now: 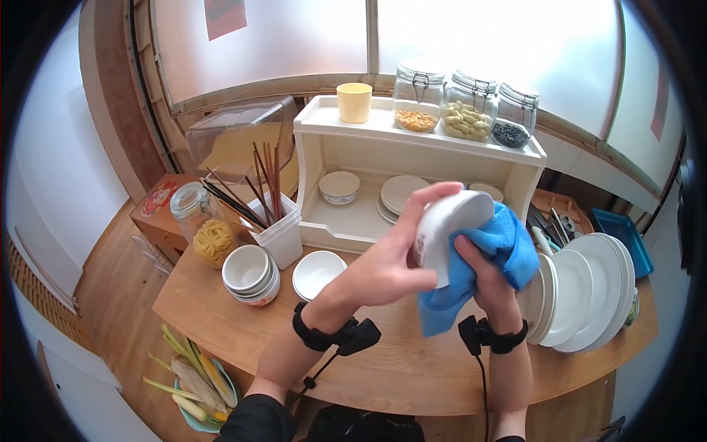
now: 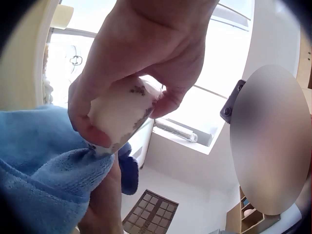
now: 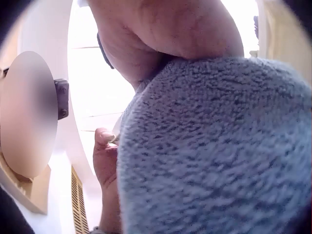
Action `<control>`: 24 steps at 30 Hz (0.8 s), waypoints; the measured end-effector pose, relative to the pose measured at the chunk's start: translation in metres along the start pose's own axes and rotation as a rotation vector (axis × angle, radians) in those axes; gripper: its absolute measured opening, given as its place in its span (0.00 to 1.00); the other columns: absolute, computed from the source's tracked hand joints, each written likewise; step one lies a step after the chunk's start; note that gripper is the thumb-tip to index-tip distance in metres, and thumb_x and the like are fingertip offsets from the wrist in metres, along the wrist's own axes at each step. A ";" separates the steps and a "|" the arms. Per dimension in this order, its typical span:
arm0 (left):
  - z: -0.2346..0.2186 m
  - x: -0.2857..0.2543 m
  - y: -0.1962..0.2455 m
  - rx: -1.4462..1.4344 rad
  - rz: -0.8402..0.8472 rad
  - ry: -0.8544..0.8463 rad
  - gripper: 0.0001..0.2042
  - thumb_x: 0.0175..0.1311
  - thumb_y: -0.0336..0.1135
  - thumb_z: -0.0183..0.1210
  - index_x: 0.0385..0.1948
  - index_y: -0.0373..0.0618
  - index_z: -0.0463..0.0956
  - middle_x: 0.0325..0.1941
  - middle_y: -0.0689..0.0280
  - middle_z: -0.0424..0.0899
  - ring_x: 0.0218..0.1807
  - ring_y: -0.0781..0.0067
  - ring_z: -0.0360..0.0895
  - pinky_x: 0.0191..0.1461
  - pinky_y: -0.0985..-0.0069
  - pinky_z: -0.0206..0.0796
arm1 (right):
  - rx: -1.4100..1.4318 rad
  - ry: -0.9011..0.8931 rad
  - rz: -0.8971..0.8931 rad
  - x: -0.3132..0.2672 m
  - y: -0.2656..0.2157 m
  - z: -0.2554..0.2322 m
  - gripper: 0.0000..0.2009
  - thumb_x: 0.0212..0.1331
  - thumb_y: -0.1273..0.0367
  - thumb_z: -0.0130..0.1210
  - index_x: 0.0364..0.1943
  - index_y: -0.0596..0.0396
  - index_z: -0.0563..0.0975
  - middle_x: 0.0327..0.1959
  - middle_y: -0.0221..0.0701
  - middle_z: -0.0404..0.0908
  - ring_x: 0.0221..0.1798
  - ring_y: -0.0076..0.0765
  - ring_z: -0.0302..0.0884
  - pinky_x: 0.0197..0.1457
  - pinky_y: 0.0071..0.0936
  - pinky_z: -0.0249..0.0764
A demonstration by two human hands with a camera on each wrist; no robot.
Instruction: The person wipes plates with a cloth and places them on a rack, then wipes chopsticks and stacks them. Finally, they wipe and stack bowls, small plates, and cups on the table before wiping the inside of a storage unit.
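Above the wooden table [image 1: 412,368], my left hand [image 1: 394,258] grips a white bowl [image 1: 442,239] with a dark pattern on its outside, tilted on its side. In the left wrist view, the thumb and fingers hold the bowl [image 2: 119,114] from either side. My right hand [image 1: 482,276] holds a fluffy blue cloth [image 1: 508,243] against the bowl, its thumb showing in front. Part of the cloth hangs below the bowl. The cloth [image 3: 214,146] fills much of the right wrist view and hides most of the right fingers.
Stacked bowls [image 1: 250,272] and another white bowl [image 1: 318,274] stand on the left, near a chopstick holder [image 1: 280,239] and a pasta jar [image 1: 210,236]. Upright plates [image 1: 582,295] stand on the right. Behind is a white shelf [image 1: 324,125] bearing jars, a yellow cup and dishes.
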State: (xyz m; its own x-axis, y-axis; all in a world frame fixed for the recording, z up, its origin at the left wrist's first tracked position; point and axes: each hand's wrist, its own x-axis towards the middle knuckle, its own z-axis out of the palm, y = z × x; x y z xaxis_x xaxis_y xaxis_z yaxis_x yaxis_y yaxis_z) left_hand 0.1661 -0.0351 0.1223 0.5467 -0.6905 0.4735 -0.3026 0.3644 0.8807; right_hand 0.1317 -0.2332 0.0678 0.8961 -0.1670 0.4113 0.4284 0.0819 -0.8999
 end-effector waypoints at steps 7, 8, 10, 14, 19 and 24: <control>0.009 -0.007 -0.005 0.641 -0.104 0.067 0.44 0.53 0.25 0.58 0.76 0.51 0.49 0.79 0.48 0.47 0.80 0.37 0.47 0.74 0.56 0.58 | -0.412 0.062 -0.204 0.006 0.011 -0.013 0.21 0.60 0.70 0.68 0.57 0.56 0.77 0.53 0.36 0.82 0.54 0.33 0.80 0.58 0.31 0.76; 0.009 -0.009 -0.012 0.956 -0.049 0.145 0.37 0.62 0.26 0.54 0.76 0.49 0.51 0.72 0.41 0.62 0.71 0.35 0.65 0.64 0.55 0.69 | -0.735 0.049 -0.440 0.004 0.009 -0.019 0.21 0.62 0.67 0.66 0.58 0.55 0.76 0.54 0.35 0.81 0.58 0.37 0.78 0.65 0.36 0.73; 0.004 -0.006 -0.010 0.914 -0.227 0.119 0.34 0.65 0.27 0.51 0.75 0.47 0.52 0.61 0.40 0.74 0.59 0.38 0.76 0.57 0.55 0.73 | -0.761 0.074 -0.487 0.003 0.024 -0.039 0.20 0.60 0.66 0.66 0.56 0.54 0.77 0.51 0.35 0.82 0.55 0.38 0.79 0.64 0.38 0.72; 0.005 -0.008 -0.011 0.792 -0.286 0.104 0.28 0.70 0.27 0.46 0.72 0.44 0.54 0.43 0.43 0.85 0.36 0.48 0.87 0.45 0.59 0.78 | -0.934 0.140 -0.512 0.005 0.021 -0.049 0.18 0.58 0.63 0.68 0.50 0.54 0.80 0.45 0.34 0.82 0.50 0.41 0.79 0.62 0.40 0.71; 0.018 -0.022 0.003 0.492 -0.347 0.087 0.28 0.71 0.27 0.46 0.72 0.44 0.49 0.43 0.46 0.84 0.37 0.61 0.88 0.42 0.66 0.80 | -1.013 0.166 -0.481 -0.003 -0.024 -0.022 0.13 0.55 0.62 0.70 0.39 0.54 0.84 0.38 0.32 0.83 0.44 0.39 0.80 0.56 0.34 0.74; 0.025 -0.055 -0.004 0.257 -0.465 0.062 0.32 0.71 0.26 0.46 0.73 0.46 0.40 0.39 0.55 0.84 0.34 0.69 0.86 0.38 0.73 0.80 | -0.400 0.063 -0.192 -0.014 -0.018 -0.016 0.11 0.53 0.65 0.70 0.38 0.54 0.84 0.37 0.34 0.84 0.42 0.39 0.81 0.49 0.32 0.75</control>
State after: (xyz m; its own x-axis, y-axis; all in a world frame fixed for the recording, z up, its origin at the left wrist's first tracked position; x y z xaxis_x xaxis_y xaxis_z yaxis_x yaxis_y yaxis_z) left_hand 0.1180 -0.0146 0.0922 0.7110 -0.7020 0.0399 -0.1941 -0.1414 0.9707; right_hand 0.1095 -0.2482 0.0762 0.7904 -0.2027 0.5781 0.4965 -0.3407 -0.7983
